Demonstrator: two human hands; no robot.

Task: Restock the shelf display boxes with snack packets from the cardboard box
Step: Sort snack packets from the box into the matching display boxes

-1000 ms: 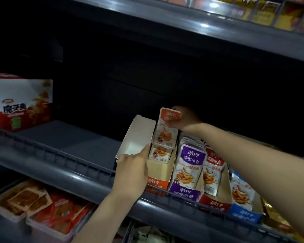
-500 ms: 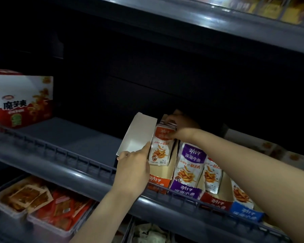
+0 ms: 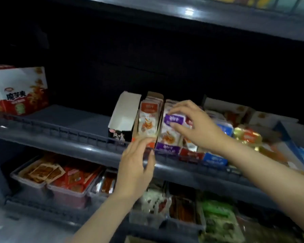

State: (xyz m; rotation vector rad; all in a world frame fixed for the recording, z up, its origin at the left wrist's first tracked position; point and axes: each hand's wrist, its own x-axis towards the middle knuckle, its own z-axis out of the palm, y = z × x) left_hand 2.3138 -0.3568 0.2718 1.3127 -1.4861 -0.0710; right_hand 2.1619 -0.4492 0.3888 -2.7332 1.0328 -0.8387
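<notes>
Orange packets (image 3: pixel 148 118) are stood upright, long axis vertical, in their display box (image 3: pixel 154 95) at the front edge of the shelf (image 3: pixel 68 118). The box front is touched from below by the left hand (image 3: pixel 135 165), fingers loose, nothing gripped. Purple packets (image 3: pixel 172 135) right beside are pinched at the top by the right hand (image 3: pixel 198 125), so that one's probably nearer for straightening.

— How do the orange packets (image 3: pixel 148 118) and purple packets (image 3: pixel 170 135) look?
— Glossy plastic film, smooth, catching light. The white flap (image 3: pixel 125 111) beside them is matt cardboard.
— And the shelf edge (image 3: pixel 74 146)?
— Smooth, dark grey, with a sheen. The near tubs (image 3: pixel 28 187) below are clear plastic; the far-left carton (image 3: pixel 19 88) is printed card, faintly glossy.
</notes>
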